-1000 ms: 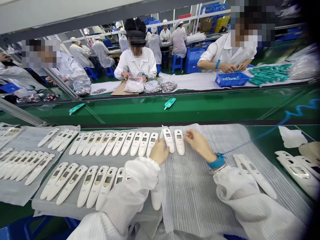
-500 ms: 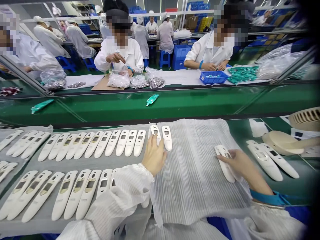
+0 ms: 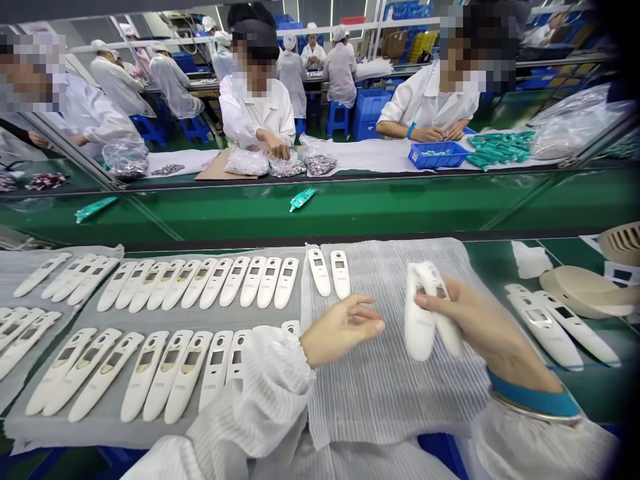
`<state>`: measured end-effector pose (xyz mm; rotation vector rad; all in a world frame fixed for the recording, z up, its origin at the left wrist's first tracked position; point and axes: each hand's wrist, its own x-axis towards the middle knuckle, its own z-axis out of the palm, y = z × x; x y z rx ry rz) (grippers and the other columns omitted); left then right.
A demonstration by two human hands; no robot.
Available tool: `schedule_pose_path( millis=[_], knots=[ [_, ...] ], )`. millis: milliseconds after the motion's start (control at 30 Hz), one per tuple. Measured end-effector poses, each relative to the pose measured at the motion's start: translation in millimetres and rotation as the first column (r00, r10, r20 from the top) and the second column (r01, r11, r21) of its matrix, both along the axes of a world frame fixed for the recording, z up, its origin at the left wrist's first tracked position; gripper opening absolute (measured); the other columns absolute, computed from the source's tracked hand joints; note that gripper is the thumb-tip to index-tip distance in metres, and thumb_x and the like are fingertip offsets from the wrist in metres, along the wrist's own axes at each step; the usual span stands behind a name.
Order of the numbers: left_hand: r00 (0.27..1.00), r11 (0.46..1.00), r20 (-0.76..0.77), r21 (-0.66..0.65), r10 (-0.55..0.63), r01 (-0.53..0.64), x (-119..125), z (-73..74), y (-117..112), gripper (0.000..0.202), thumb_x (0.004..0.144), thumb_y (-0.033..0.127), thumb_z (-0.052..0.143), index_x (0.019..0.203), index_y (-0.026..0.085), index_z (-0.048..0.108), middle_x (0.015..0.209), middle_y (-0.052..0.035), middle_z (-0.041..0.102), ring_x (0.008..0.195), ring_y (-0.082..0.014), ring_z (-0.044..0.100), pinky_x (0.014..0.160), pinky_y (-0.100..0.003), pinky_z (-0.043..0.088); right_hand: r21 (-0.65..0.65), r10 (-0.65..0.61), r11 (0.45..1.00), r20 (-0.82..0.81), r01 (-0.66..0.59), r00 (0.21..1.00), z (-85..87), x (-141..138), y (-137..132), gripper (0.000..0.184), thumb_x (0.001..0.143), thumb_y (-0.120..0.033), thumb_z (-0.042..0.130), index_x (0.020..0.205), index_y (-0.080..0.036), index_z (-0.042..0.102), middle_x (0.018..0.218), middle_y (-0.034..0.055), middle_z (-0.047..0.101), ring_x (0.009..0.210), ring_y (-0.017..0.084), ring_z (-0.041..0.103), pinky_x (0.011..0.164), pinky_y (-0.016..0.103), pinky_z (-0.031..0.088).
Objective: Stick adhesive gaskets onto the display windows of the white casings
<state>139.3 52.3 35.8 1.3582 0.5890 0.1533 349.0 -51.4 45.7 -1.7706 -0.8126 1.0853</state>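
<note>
Right hand (image 3: 465, 317) had its fingers clamped on two white shells (image 3: 419, 330) near their window ends, over the sheet (image 3: 370, 393); left hand (image 3: 337, 330) was empty, fingers apart. Shells looked light, stiff, kinda slick, so side edges seemed the safest hold.

A factory assembly floor: white-coated workers (image 3: 257, 123) line the benches from eleven to one o'clock, identical white casings (image 3: 214, 287) fill rows at eight, a blue parts bin (image 3: 436, 162) at two.
</note>
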Motion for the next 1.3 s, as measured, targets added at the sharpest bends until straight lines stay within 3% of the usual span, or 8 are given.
schedule_pose_path(
  millis=[67,133,400,633,700,900,1033,1300],
  knots=[
    [0.995,0.972,0.096,-0.233,0.01,0.013,3.4,4.4,-2.8,0.05,0.077,0.032,0.068,0.119,0.011,0.049,0.1,-0.0151,0.067,0.096,-0.0259,0.065,0.086,-0.041,0.049,0.089,0.05,0.995,-0.132,-0.038,0.99,13.4,-24.3,15.1,0.034,0.067,-0.042,0.073,0.086,-0.02,0.057,0.072,0.0006,0.061,0.063,0.016,0.058,0.055,0.026,0.046],
    [0.987,0.947,0.147,-0.322,0.061,-0.01,0.0,8.6,-2.8,0.049,0.076,0.033,0.07,0.115,0.011,0.05,0.09,-0.0134,0.07,0.088,-0.0254,0.068,0.078,-0.038,0.052,0.128,0.083,0.99,-0.226,-0.055,0.971,19.6,-42.8,26.6,0.033,0.071,-0.043,0.071,0.091,-0.02,0.058,0.073,0.0,0.062,0.06,0.014,0.058,0.053,0.026,0.047],
    [0.939,0.889,0.165,-0.403,0.302,-0.215,-24.8,15.8,7.0,0.042,0.073,0.03,0.075,0.103,0.012,0.053,0.083,-0.0097,0.071,0.081,-0.025,0.07,0.072,-0.037,0.057,0.18,-0.02,0.978,-0.435,0.109,0.9,19.1,-66.2,38.6,0.026,0.084,-0.038,0.056,0.106,-0.024,0.062,0.113,0.0055,0.064,0.101,0.023,0.061,0.073,0.032,0.056],
    [0.944,0.887,0.147,-0.408,0.296,-0.215,-19.9,11.7,9.4,0.042,0.072,0.031,0.074,0.102,0.013,0.051,0.082,-0.0089,0.07,0.081,-0.0254,0.069,0.073,-0.039,0.056,0.168,-0.011,0.98,-0.472,0.103,0.882,13.5,-74.4,41.7,0.028,0.082,-0.036,0.061,0.107,-0.022,0.06,0.115,0.0066,0.064,0.103,0.024,0.062,0.076,0.033,0.057],
    [0.953,0.906,0.134,-0.368,0.272,-0.207,-21.5,6.1,8.3,0.041,0.074,0.033,0.072,0.104,0.013,0.052,0.089,-0.0098,0.069,0.084,-0.0247,0.068,0.078,-0.041,0.054,0.187,0.02,0.98,-0.433,0.068,0.901,6.0,-73.6,44.2,0.031,0.079,-0.036,0.066,0.106,-0.021,0.06,0.111,0.0073,0.066,0.101,0.025,0.063,0.078,0.035,0.057],
    [0.981,0.985,-0.087,0.023,0.173,-0.171,-49.7,-19.9,-2.5,0.041,0.081,0.024,0.063,0.119,0.017,0.051,0.121,-0.0135,0.055,0.111,-0.0244,0.054,0.096,-0.043,0.043,0.064,-0.064,0.995,-0.241,0.081,0.968,-39.2,-33.1,70.2,0.022,0.072,-0.031,0.069,0.09,-0.02,0.063,0.104,0.0101,0.068,0.102,0.027,0.063,0.089,0.039,0.055],
    [0.958,0.971,-0.172,-0.021,0.229,-0.236,-56.1,-35.9,-7.6,0.052,0.081,0.021,0.06,0.129,0.016,0.041,0.129,-0.017,0.046,0.108,-0.0233,0.054,0.091,-0.04,0.045,0.026,-0.053,0.998,-0.134,0.057,0.99,-59.8,-21.9,84.7,0.016,0.073,-0.029,0.065,0.085,-0.021,0.059,0.098,0.0104,0.067,0.097,0.026,0.065,0.087,0.039,0.056],
    [0.947,0.96,-0.189,-0.057,0.259,-0.274,-43.6,-49.8,-1.3,0.054,0.081,0.023,0.061,0.13,0.014,0.04,0.13,-0.0187,0.045,0.109,-0.0248,0.055,0.096,-0.042,0.041,-0.111,0.131,0.988,0.253,-0.106,0.958,-83.6,-59.7,66.1,0.029,0.068,-0.036,0.068,0.086,-0.022,0.051,0.079,0.0023,0.063,0.072,0.023,0.064,0.052,0.031,0.05]
  ],
)
